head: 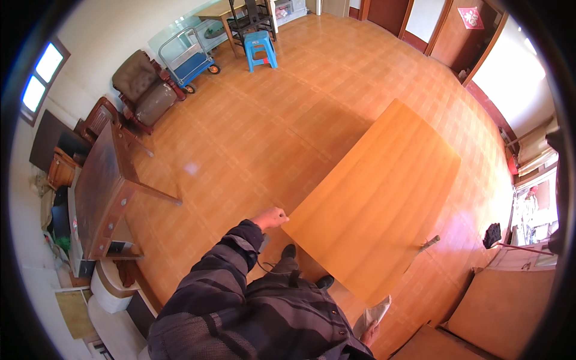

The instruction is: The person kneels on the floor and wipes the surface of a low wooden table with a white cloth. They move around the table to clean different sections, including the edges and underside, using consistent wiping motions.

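Observation:
A wood-grain tabletop (373,198) stretches out before me, its near left corner close to my left hand (271,218). That hand's fingers are curled in, with nothing visible in them; whether it touches the corner is unclear. Low on the right, my right hand (371,333) grips a pale cloth (379,310) beside the tabletop's near right corner. Part of this hand is hidden behind the cloth and my clothing. The rough end of a stick-like piece (429,243) juts from the tabletop's right side.
To the left stands a dark wooden table (101,184) with drawers. Beyond it are a worn armchair (150,94), a blue platform trolley (191,67) and a blue plastic stool (260,49). Large cardboard boxes (504,301) sit at right, near a dark brush head (492,236) on a thin handle.

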A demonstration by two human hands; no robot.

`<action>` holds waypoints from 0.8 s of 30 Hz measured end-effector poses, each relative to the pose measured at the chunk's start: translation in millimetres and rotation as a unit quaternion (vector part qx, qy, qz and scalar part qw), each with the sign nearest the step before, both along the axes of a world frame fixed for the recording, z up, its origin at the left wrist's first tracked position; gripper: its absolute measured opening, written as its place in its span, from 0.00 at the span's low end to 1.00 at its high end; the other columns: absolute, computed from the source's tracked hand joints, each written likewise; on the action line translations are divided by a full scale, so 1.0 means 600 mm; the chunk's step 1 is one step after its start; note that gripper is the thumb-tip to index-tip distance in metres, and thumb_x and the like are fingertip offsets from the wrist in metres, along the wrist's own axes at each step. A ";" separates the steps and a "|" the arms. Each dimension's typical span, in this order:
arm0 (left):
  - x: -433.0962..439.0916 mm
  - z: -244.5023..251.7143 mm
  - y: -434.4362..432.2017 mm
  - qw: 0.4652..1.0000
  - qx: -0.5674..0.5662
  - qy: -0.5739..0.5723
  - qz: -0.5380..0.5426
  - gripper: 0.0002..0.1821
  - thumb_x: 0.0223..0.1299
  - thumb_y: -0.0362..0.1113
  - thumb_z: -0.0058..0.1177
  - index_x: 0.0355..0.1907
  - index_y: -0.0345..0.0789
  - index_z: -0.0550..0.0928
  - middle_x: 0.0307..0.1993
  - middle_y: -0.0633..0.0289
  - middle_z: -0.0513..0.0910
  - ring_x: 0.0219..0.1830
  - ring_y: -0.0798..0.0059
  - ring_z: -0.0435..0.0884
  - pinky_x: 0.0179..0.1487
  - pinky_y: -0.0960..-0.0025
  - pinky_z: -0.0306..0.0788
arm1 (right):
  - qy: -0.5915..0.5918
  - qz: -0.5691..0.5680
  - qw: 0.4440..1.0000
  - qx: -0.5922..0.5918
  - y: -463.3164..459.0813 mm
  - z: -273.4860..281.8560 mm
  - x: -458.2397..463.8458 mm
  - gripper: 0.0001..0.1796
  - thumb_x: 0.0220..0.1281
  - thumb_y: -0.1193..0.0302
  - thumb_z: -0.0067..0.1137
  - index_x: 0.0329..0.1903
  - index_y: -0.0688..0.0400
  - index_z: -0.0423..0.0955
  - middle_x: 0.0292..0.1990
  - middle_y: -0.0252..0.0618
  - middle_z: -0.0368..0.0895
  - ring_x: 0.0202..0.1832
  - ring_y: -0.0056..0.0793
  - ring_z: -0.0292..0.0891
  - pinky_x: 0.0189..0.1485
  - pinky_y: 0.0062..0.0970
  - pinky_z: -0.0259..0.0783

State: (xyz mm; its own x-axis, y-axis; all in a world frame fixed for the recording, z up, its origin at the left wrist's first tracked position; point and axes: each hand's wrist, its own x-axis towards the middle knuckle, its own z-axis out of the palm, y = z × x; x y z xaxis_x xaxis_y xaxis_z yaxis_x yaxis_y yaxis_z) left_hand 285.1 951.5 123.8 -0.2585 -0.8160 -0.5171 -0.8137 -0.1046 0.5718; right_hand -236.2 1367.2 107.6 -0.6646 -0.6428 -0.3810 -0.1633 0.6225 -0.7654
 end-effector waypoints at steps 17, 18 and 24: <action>0.115 0.014 0.203 0.995 0.003 -0.073 0.072 0.25 0.64 0.56 0.61 0.40 0.32 0.89 0.33 0.45 0.89 0.39 0.48 0.88 0.46 0.51 0.78 | 0.007 0.114 0.993 0.026 -0.076 -0.088 -0.058 0.26 0.83 0.54 0.48 0.50 0.69 0.80 0.37 0.52 0.85 0.39 0.44 0.81 0.45 0.40 0.75; 0.119 0.017 0.223 0.994 -0.004 -0.076 0.083 0.25 0.64 0.56 0.61 0.39 0.32 0.89 0.33 0.44 0.88 0.39 0.48 0.88 0.46 0.51 0.78 | -0.004 0.128 0.991 0.038 -0.087 -0.094 -0.084 0.27 0.83 0.54 0.48 0.54 0.68 0.79 0.40 0.51 0.86 0.41 0.41 0.81 0.47 0.39 0.75; 0.122 0.024 0.218 0.990 0.035 -0.114 0.069 0.23 0.66 0.53 0.59 0.36 0.31 0.88 0.31 0.43 0.87 0.36 0.45 0.86 0.43 0.51 0.77 | 0.074 0.118 0.990 0.018 -0.155 -0.106 -0.228 0.28 0.83 0.53 0.48 0.59 0.68 0.79 0.44 0.53 0.88 0.45 0.40 0.84 0.50 0.39 0.76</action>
State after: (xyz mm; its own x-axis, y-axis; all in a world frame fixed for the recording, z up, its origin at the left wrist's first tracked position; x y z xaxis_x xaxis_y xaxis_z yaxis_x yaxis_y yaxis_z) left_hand 358.4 1082.2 137.9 -0.0170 -0.7957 -0.6054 -0.8964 -0.2562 0.3618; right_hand -373.2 1274.3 44.3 -0.5480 -0.7741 -0.3170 -0.4158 0.5809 -0.6997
